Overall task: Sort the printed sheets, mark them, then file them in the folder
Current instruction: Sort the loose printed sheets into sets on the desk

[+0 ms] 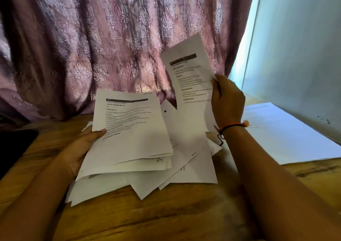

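Pinched tight on both sides! Nearest in, the left hand [83, 144] holds a splayed bundle of printed sheets [129, 126] by its left edge. The thumb presses on the top page and the fingers are hidden underneath. The bundle hangs low over the wooden table [166, 218], and its bottom corners jut out and brush the surface.

That's the danger. With one edge gripped and the pages fanned this loosely, I'd say the lower ones could slide free and muddle the order. Any tilt of that wrist might do it.

Up and across, the right hand [227, 100], a cord bracelet [230, 126] at its wrist, has its fingers curled round the right edge of a single sheet [190, 74]. The page is lifted clear, upright and tilted. Held by one edge alone, it could flop or crease.

Further right, a flat stack of paper [280, 133] lies on the table, well apart from both hands and close to the pale wall [304, 47]. No folder or pen shows anywhere. A patterned curtain [110, 37] hangs behind it all.
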